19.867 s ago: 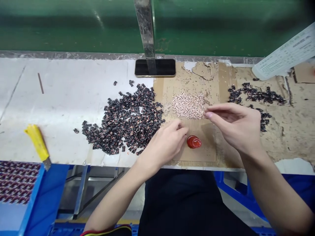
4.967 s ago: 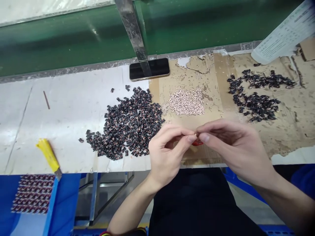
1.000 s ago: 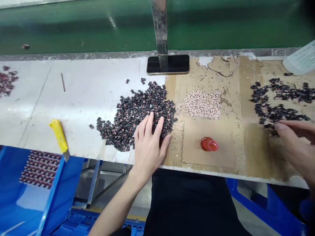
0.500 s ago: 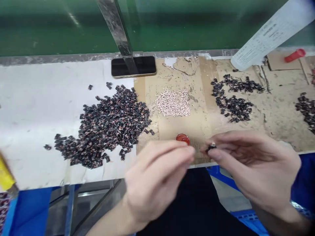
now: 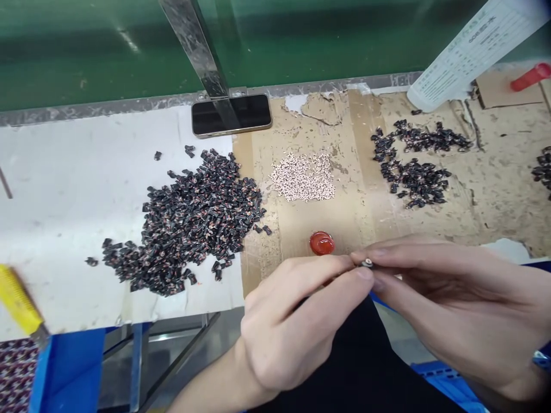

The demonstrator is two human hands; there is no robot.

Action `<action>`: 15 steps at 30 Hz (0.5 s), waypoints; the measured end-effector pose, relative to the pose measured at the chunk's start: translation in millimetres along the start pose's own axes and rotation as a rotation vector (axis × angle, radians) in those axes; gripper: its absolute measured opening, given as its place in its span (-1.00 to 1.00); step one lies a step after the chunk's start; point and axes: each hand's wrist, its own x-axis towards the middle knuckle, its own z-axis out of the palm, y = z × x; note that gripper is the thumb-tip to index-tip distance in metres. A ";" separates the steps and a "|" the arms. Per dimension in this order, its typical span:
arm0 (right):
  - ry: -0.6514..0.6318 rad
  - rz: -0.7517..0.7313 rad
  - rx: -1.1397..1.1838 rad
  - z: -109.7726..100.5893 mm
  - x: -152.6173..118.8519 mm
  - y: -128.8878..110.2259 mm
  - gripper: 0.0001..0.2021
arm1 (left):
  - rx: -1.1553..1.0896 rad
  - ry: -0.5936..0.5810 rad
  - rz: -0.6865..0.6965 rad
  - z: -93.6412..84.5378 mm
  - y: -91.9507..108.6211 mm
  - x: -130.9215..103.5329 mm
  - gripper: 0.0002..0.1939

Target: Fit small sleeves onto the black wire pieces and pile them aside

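left hand (image 5: 297, 327) and right hand (image 5: 469, 298): fingertips clamped together on the small dark piece (image 5: 367, 263), presumably to steady it; red blob (image 5: 322, 242) at its ten o'clock, likely for short reach.

Picture's left edge cuts off the yellow knife's handle (image 5: 17, 298)

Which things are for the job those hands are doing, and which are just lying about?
Seem part of the job:
- left hand and right hand, pinching a small dark piece
- big dark pile
- pale bits
- red blob, probably

Probably just lying about:
- phone
- yellow knife
- red tube
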 end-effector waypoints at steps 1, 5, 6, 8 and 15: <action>-0.001 0.000 -0.009 -0.3 -0.5 0.4 -0.67 | 0.004 0.001 -0.004 -0.3 1.0 0.0 -0.76; -0.013 -0.004 -0.044 -1.3 -1.2 1.0 -0.71 | 0.027 -0.031 0.004 -4.2 2.2 1.6 -0.74; -0.016 -0.004 -0.049 -1.4 -0.9 0.7 -0.72 | 0.034 -0.044 0.010 -5.5 2.0 2.2 -0.75; -0.018 -0.003 -0.050 -1.5 0.1 -0.5 -0.75 | 0.041 -0.066 0.026 -7.8 1.3 3.1 -0.76; -0.036 0.005 -0.085 -1.6 3.1 -6.0 -0.79 | 0.036 -0.086 0.039 -9.6 0.8 3.2 -0.71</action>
